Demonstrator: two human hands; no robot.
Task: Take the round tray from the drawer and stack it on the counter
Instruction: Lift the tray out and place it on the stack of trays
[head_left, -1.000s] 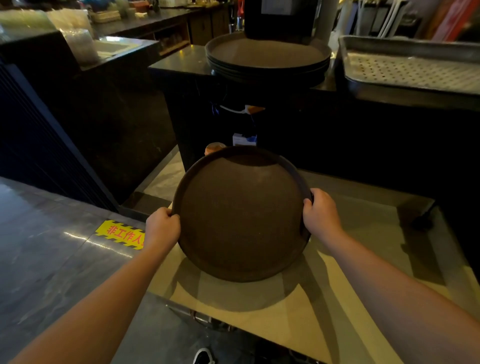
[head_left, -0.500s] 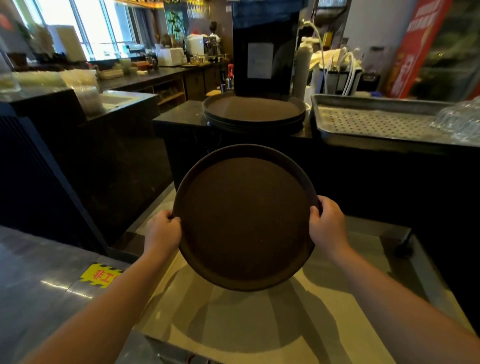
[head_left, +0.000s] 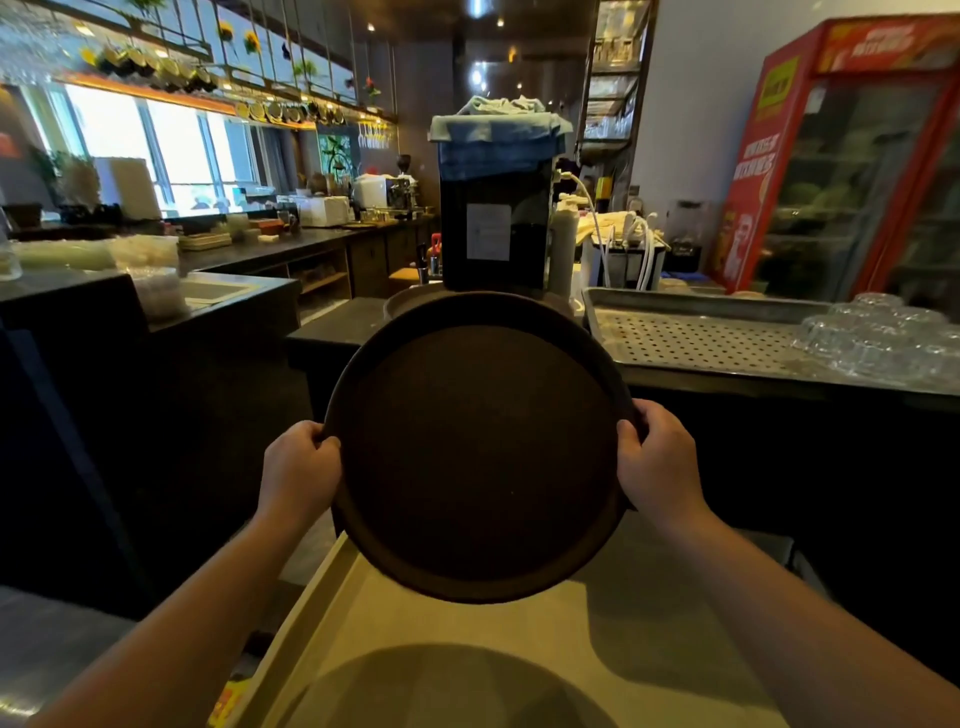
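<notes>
Fingers (head_left: 631, 423) of both hands are curled tight over opposite edges of the round tray (head_left: 478, 447), the left hand (head_left: 301, 467) at its left rim and the right hand (head_left: 657, 460) at its right rim, so the tray hangs in the air, tipped with its face toward the person. Below the tray lies the open drawer (head_left: 363, 623), pale inside, with another round shape lying dark at its near end. Just beyond the tray's far rim, on the dark worktop (head_left: 343, 317), a sliver of the tray stack (head_left: 410, 301) peeks out; most of it is hidden behind the held tray. Right behind the stack stands a tall black bin (head_left: 493, 228) with a blue liner, and to the tray's right sits a perforated metal pan (head_left: 701, 338) with upturned glasses (head_left: 878, 338) beyond it. To my eye the risks are plain: the tray blocks the person's own sight of the stack, so it could land off-centre or clip the worktop's edge on the way up; pushed too far, it could knock the bin; swung right, it might strike the metal pan.
</notes>
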